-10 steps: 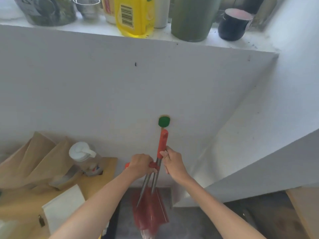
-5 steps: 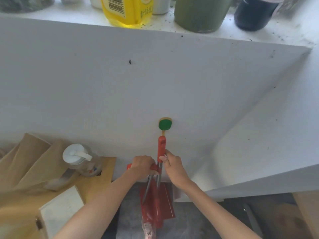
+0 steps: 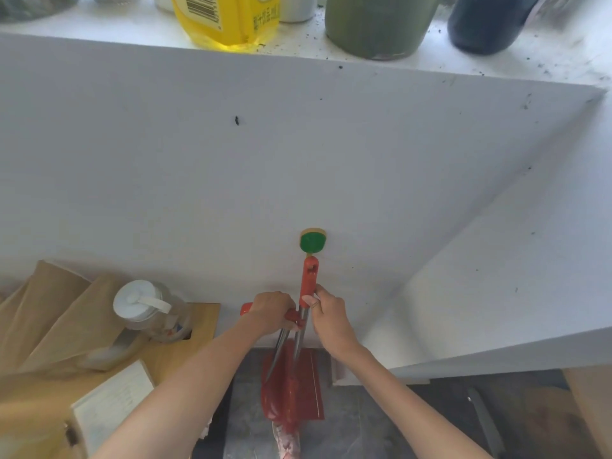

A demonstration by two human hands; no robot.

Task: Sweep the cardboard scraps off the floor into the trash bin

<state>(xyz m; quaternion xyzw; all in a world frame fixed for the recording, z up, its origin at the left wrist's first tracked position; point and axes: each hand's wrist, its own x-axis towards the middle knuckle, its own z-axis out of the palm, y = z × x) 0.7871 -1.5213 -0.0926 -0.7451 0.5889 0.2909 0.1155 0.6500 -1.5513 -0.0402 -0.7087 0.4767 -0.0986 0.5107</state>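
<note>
Head view, down the face of a white wall [image 3: 298, 160] to a grey floor [image 3: 364, 425].

Left hand [image 3: 270, 311]: knuckles up, fingers curled tight round a short red grip [image 3: 293, 317] lying crosswise, one red end protruding left of the fist. Right hand [image 3: 328, 318]: closed on the lower end of an upright red handle [image 3: 309, 276], thumb on its near face, fingers wrapped round the far side. Hands just beside each other. Grip and handle very close at the centre, contact not to be judged.

Handle top pierced by a small hole, directly beneath a green hook [image 3: 313, 241] on the wall. Whether touching the hook: cannot tell.

Two metal shafts [image 3: 299, 336] descending from the hands, close together, the left one bowed outward. Below them a red dustpan [image 3: 308, 385], near the foot of the wall, resting on the floor or hanging just over it: undecidable from this angle. Pale pink broom head [image 3: 286, 440] beneath the dustpan, cut off by the lower edge. Pairing of shaft and tool not discernible.

Left of the arms: wooden table [image 3: 202, 326] bearing a brown paper bag [image 3: 49, 319], a clear jar [image 3: 145, 309] with a white lid just beside the bag, and a pale notepad [image 3: 112, 402] nearer the viewer.

Along the top: white ledge [image 3: 132, 31] flecked with dark crumbs, carrying a yellow bottle [image 3: 228, 21], a green pot [image 3: 381, 24] and a dark pot [image 3: 486, 24], all cropped.
</note>
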